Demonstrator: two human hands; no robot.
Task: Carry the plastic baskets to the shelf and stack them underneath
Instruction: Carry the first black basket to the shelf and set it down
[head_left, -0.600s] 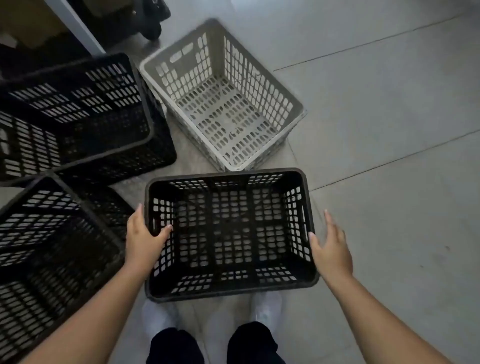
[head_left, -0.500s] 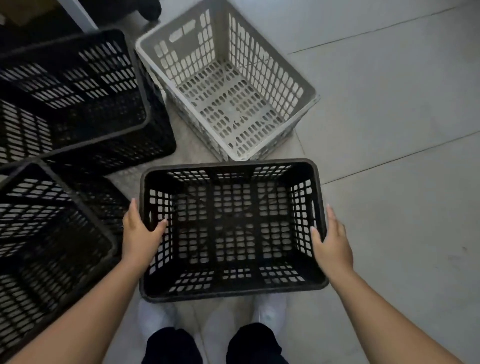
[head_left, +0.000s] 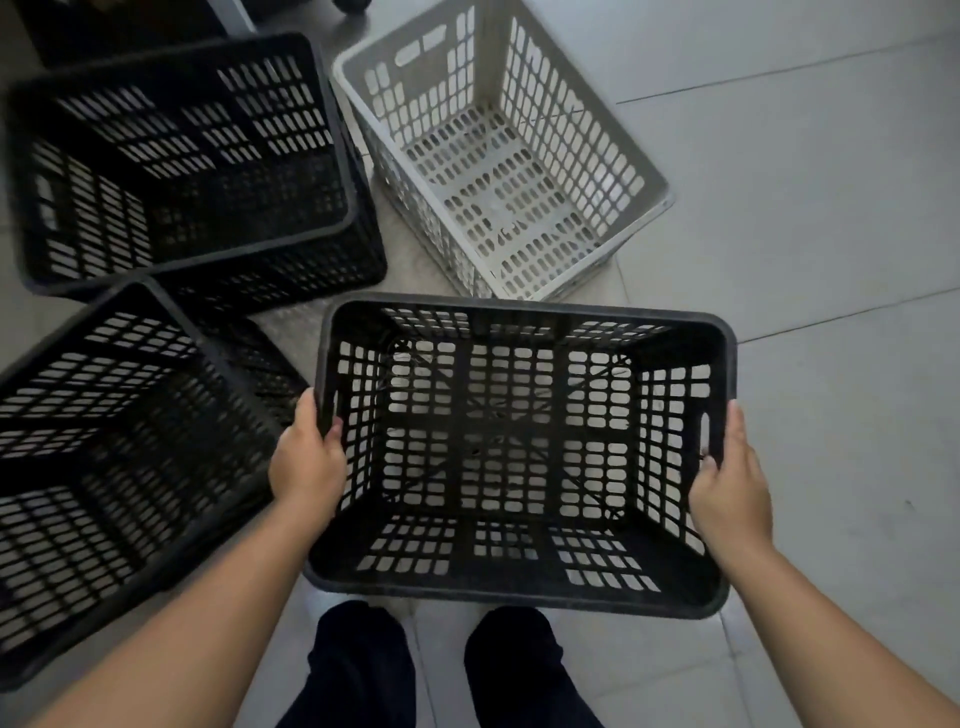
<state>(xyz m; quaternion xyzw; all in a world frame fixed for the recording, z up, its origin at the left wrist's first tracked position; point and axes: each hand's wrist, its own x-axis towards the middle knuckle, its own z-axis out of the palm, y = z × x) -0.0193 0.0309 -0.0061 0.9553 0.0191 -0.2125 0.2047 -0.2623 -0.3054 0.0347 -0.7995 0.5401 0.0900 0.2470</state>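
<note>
Gripping the two short walls, the left hand and the right hand are now both closed on the small black basket; a moment ago the right one was only open beside it. The basket looks bigger and hides the feet, so I judge it is lifted off the tiled floor. Around it stay the grey basket, just behind, and two larger black baskets at the left. No shelf is visible, so the carrying is only beginning.
</note>
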